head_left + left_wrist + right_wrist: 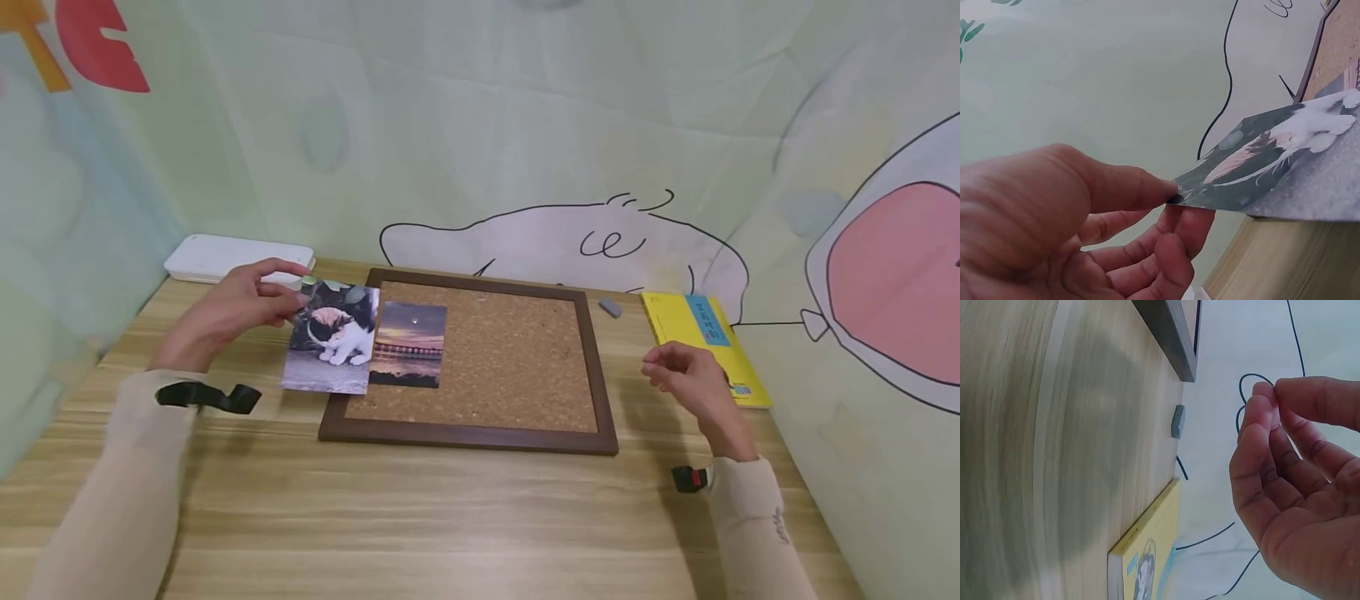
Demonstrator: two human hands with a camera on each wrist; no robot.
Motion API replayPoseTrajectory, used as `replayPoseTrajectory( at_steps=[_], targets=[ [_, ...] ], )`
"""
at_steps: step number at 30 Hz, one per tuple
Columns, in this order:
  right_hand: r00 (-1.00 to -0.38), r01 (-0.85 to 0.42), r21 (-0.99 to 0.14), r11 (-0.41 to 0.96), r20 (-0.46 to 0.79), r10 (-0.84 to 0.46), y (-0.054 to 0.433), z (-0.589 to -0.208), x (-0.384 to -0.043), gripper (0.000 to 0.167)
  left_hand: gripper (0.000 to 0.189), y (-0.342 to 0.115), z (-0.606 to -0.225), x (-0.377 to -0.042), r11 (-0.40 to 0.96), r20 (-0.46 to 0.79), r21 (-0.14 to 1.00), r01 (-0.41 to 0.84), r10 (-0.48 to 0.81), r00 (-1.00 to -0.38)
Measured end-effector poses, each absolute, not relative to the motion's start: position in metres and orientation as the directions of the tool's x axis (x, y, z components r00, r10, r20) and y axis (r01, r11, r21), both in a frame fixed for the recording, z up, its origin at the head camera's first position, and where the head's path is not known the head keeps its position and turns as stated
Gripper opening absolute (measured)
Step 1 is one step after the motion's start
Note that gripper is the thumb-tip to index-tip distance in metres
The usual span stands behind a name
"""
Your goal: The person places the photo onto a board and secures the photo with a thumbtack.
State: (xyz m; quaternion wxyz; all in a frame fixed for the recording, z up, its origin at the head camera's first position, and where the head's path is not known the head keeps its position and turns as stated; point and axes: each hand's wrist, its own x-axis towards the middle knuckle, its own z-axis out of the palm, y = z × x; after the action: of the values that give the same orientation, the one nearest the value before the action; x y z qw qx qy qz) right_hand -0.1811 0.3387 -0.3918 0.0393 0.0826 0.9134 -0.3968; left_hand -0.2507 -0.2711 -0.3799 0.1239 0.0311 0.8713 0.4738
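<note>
My left hand (236, 304) pinches a cat photo (330, 337) by its upper left corner, thumb on the printed face. The print is raised and overlaps the left side of a brown-framed cork board (517, 358). In the left wrist view the thumb (1141, 187) presses the print against the fingers beneath. A sunset photo (408, 346) lies on the cork with a small pin (415, 320) near its top. Right of the board, my right hand (690, 379) hovers with curled fingers, thumb meeting the fingertips; nothing shows between them in the right wrist view.
A long white case (232, 257) stands at the table's back left. Right of the board lie a small grey block (611, 307) and, farther right, a yellow book (701, 333). A printed cloth (480, 125) hangs behind the wooden table (450, 517).
</note>
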Motion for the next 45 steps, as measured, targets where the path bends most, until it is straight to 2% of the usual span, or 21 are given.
replayPoseTrajectory(
  at_steps=[12, 19, 45],
  targets=[
    [-0.993, 0.118, -0.742, 0.659, -0.091, 0.074, 0.327, -0.392, -0.19, 0.023, 0.058, -0.245, -0.39, -0.264, 0.517, -0.199, 0.853, -0.066, 0.205, -0.958],
    [-0.989, 0.145, -0.76, 0.634, -0.124, 0.079, 0.319, -0.39, -0.194, 0.027, 0.059, -0.229, -0.387, -0.269, 0.489, -0.204, 0.87, -0.07, 0.226, -0.953],
    [-0.997, 0.068, -0.845, 0.53, -0.069, 0.017, 0.277, -0.396, -0.218, 0.022, 0.054, -0.17, -0.392, -0.284, 0.393, -0.198, 0.917, -0.072, 0.29, -0.936]
  ],
)
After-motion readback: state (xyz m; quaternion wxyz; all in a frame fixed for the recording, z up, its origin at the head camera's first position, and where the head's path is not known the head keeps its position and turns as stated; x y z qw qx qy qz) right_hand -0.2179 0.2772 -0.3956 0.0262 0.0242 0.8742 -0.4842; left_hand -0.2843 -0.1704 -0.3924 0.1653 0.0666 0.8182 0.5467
